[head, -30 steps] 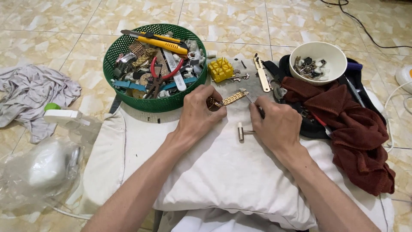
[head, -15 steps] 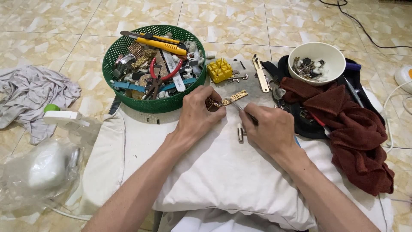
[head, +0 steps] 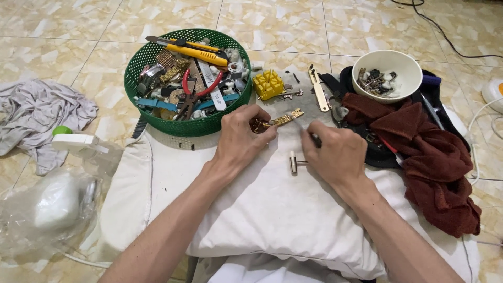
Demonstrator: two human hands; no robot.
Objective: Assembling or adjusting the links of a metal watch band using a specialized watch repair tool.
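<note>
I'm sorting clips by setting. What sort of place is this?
Probably a home floor used as a makeshift watch-repair spot. A white pillow lies on the tiled floor as a work surface, beside a green basket of hand tools. The left hand holds a gold watch band.

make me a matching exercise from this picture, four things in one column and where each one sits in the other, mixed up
Things:
1. gold watch band
2. small hammer
3. yellow block
4. dark red towel

Places:
A. beside the green basket, on its right
B. pinched in the left hand
C. draped below the white bowl
D. on the white pillow, just left of the right hand

Pairs: 1-B, 2-D, 3-A, 4-C
</note>
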